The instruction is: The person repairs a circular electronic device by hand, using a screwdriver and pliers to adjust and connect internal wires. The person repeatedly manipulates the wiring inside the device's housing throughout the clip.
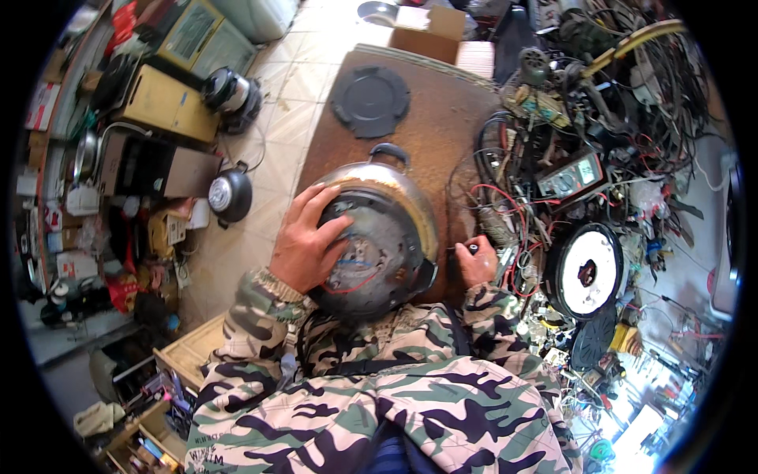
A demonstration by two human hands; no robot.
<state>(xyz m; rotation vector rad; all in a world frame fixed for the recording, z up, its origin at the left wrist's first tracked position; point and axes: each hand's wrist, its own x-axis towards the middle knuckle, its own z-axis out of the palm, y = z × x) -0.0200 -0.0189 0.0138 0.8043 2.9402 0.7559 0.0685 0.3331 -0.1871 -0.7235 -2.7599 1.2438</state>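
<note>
An electric pot point(371, 245) is upside down or tipped over at the near end of the brown table, close to my body. Its round black underside is exposed, with a red and a blue wire inside. A stained metal side and black handles point(389, 153) show around it. My left hand point(304, 241) rests on the pot's left edge, fingers spread across the rim and underside. Right of the pot, my right hand point(477, 261) is closed around something with a small dark round end; the rest is hidden in the fist.
A black round cover point(369, 101) lies on the table's far part point(442, 103). Tangled cables, a multimeter point(570, 178) and a white-faced black ring point(586, 271) crowd the right. A cardboard box point(427, 33) stands beyond. Left, appliances and a dark pot point(230, 195) stand on tiled floor.
</note>
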